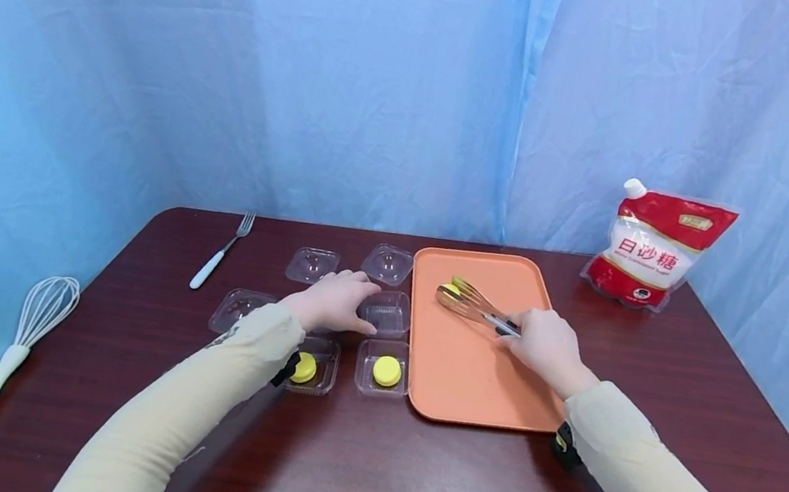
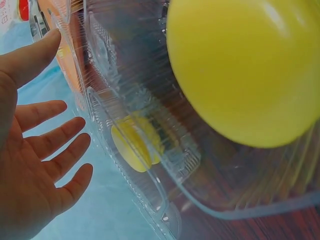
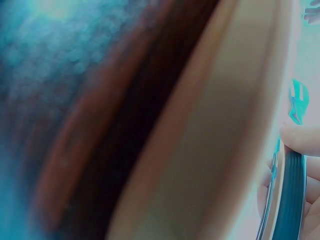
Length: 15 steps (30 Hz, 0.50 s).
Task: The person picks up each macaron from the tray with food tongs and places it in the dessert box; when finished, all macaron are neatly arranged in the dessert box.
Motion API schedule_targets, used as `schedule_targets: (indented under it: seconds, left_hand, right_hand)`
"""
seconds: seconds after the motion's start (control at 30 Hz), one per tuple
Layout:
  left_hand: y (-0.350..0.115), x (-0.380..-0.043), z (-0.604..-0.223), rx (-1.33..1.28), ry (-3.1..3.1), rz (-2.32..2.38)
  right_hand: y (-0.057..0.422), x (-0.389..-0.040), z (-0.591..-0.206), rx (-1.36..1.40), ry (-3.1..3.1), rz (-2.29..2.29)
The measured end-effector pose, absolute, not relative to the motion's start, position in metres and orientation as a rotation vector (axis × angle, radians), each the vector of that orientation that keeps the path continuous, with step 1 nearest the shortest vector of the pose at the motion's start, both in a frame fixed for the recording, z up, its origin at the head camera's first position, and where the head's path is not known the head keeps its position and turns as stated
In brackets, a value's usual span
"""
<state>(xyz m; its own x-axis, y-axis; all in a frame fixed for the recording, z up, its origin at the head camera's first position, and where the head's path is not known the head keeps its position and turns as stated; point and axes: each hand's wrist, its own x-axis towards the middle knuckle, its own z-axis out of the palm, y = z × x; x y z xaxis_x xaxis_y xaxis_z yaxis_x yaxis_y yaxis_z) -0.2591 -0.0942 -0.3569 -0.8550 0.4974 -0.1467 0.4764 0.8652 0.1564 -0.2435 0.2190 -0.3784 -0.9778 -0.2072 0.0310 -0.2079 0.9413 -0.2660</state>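
My right hand (image 1: pixel 548 347) grips metal tongs (image 1: pixel 469 307) over the orange tray (image 1: pixel 487 394). Around a yellow macaron (image 1: pixel 452 289) stand the tong tips; whether they squeeze it I cannot tell. In the right wrist view, the fingers wrap the tongs' dark handle (image 3: pixel 291 195). My left hand (image 1: pixel 335 301) reaches beside a clear plastic box (image 1: pixel 386 314) with nothing in it, fingers spread, as the left wrist view confirms; contact is unclear. Closer to me, one macaron (image 1: pixel 387 371) sits in a clear box (image 1: pixel 366 350), another (image 1: pixel 305 368) in a box (image 1: pixel 329 356) partly behind the left wrist.
Clear lids (image 1: pixel 312 265) lie behind and left of the boxes. A fork (image 1: pixel 221 252) and a whisk (image 1: pixel 16 348) lie on the left. At the back right stands a red sugar bag (image 1: pixel 654 253). Blue curtains (image 1: pixel 386 93) border the dark table (image 1: pixel 362 477).
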Motion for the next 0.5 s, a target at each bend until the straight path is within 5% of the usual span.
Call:
schedule_targets:
  seconds: [0.5]
  left_hand:
    - [-0.0939, -0.2642, -0.3653, 0.752, 2.856, 0.164]
  right_hand:
    - [0.22, -0.2439, -0.3799, 0.346, -3.081, 0.402]
